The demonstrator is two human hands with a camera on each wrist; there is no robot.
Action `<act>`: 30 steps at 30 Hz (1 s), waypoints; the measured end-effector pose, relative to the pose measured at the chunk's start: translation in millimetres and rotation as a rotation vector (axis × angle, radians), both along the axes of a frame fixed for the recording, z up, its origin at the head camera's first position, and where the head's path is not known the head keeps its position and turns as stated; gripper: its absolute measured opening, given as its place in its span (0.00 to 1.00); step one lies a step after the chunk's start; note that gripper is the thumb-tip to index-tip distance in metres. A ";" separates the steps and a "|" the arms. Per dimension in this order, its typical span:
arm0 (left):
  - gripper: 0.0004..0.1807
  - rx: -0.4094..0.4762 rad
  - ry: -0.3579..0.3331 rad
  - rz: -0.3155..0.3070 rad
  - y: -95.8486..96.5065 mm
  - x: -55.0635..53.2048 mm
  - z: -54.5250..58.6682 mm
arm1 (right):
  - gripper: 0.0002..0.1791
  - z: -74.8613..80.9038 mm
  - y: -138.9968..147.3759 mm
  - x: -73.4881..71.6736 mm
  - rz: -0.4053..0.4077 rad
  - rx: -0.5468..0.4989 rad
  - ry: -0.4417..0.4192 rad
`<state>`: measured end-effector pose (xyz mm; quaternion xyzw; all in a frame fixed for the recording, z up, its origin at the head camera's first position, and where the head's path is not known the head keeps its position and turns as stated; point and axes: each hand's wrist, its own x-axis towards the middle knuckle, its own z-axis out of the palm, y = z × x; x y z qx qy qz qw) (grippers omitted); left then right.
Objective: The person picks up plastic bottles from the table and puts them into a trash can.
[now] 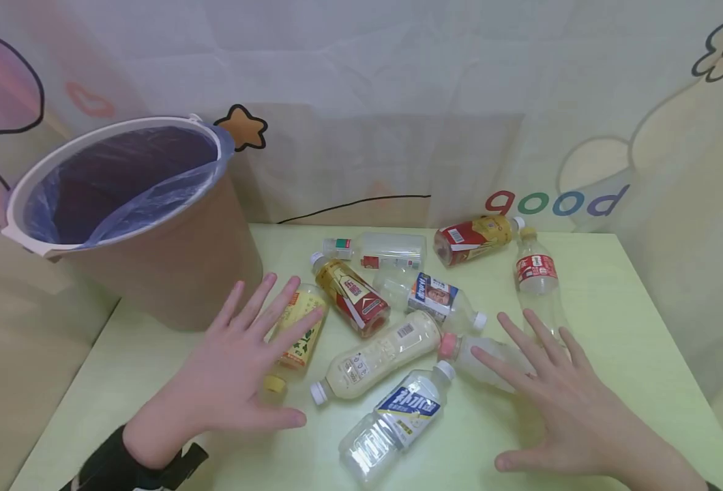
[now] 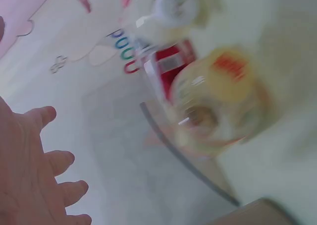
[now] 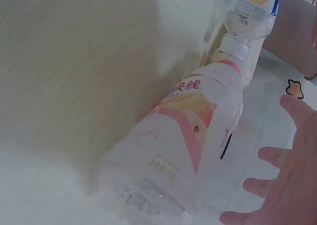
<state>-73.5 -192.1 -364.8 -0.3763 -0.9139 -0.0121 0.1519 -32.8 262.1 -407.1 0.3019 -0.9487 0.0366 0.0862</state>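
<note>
In the head view my left hand point(image 1: 235, 372) is spread with straight fingers over a yellow-labelled bottle point(image 1: 300, 334) with a yellow cap. My right hand point(image 1: 567, 412) is spread too, its fingers overlapping a pink-capped bottle point(image 1: 490, 361). Neither hand holds anything. Between them lie a cream-coloured bottle point(image 1: 380, 354) with a white cap and a clear bottle point(image 1: 410, 409) with a blue label. The right wrist view shows the pink-trimmed label of a white bottle point(image 3: 183, 121) beside my fingers. In the left wrist view the yellow-capped bottle point(image 2: 223, 101) is blurred.
A large brown bin point(image 1: 171, 286) with a blue-purple liner stands at the left. Farther back lie red-and-gold bottles point(image 1: 352, 293), a clear bottle point(image 1: 392, 249), a blue-labelled bottle point(image 1: 432, 298) and a red-labelled cola bottle point(image 1: 536, 269). A printed curtain point(image 1: 367, 82) hangs behind the table point(image 1: 619, 300).
</note>
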 end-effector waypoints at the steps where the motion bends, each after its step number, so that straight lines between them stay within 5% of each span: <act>1: 0.64 0.015 0.023 -0.008 -0.3 -2.8 7.2 | 0.69 0.0 0.0 -0.3 -0.001 0.000 -0.001; 12: 0.56 0.157 0.277 -0.019 -3.5 -28.0 104.4 | 0.69 0.4 -1.6 -0.5 -0.002 -0.006 0.002; 17: 0.53 0.197 0.320 0.158 -23.2 -46.4 135.7 | 0.68 1.3 -1.9 -0.7 -0.005 -0.006 -0.001; 22: 0.54 0.180 0.206 0.404 -45.2 -64.3 146.1 | 0.69 1.5 -0.8 -1.3 -0.003 -0.003 0.017; 30: 0.51 0.136 0.031 0.613 -65.9 -80.5 134.2 | 0.67 0.5 0.3 -3.6 -0.012 -0.002 0.001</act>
